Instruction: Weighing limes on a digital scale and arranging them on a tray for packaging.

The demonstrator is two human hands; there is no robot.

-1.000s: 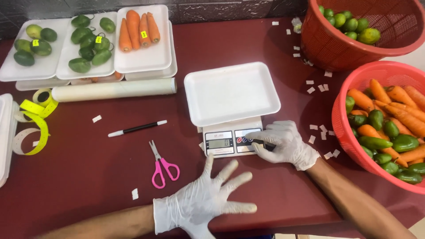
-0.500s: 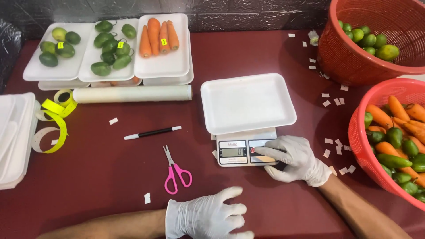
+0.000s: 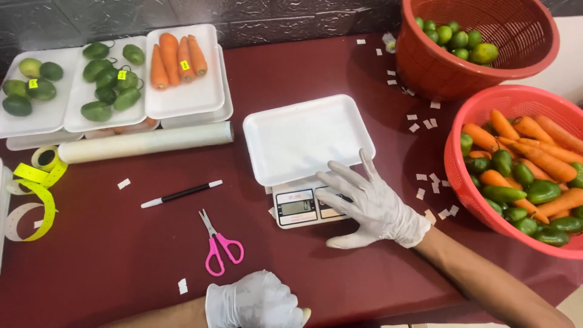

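A: Resting your right hand [image 3: 373, 206] over the small white scale [image 3: 303, 206], fingers spread and holding nothing, you look to be readying the weighing. The empty white foam tray [image 3: 303, 136] sits on the scale, at twelve o'clock from that hand.

B: And your left hand [image 3: 255, 300]?

A: It is curled loosely at six o'clock near the table edge; I cannot tell whether it grips anything. The pink scissors [image 3: 221, 246] lie just at eleven o'clock from it.

B: What does the next move call for?

A: I judge a reach to three o'clock, where the red basket [image 3: 461, 182] holds carrots [image 3: 537, 155] and green peppers, then placing produce on the tray.
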